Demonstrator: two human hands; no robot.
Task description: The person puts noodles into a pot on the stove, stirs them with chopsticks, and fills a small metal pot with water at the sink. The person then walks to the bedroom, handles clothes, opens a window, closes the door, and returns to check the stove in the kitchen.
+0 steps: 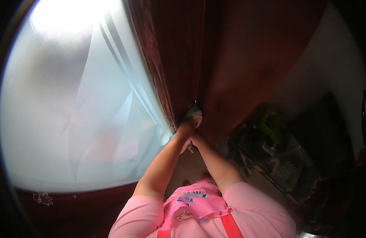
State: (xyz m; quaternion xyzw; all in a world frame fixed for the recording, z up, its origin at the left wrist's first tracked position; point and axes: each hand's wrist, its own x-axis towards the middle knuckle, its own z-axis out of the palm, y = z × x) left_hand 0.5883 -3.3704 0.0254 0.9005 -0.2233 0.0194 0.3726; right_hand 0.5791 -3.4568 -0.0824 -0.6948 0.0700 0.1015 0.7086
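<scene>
Both my arms reach forward and meet at the dark reddish-brown wooden door frame. My left hand is closed around a pale, crumpled cloth, which it presses to the wood near a small metal fitting. Close below it, my right hand is largely hidden behind my left wrist, so its fingers do not show. A bit of pinkish cloth hangs just under the two hands; which hand holds it, if either, I cannot tell.
A large frosted glass panel with leaf-like patterns fills the left side. To the lower right stands a dim shelf or rack with a green item near it. A pink apron covers my front, above the floor.
</scene>
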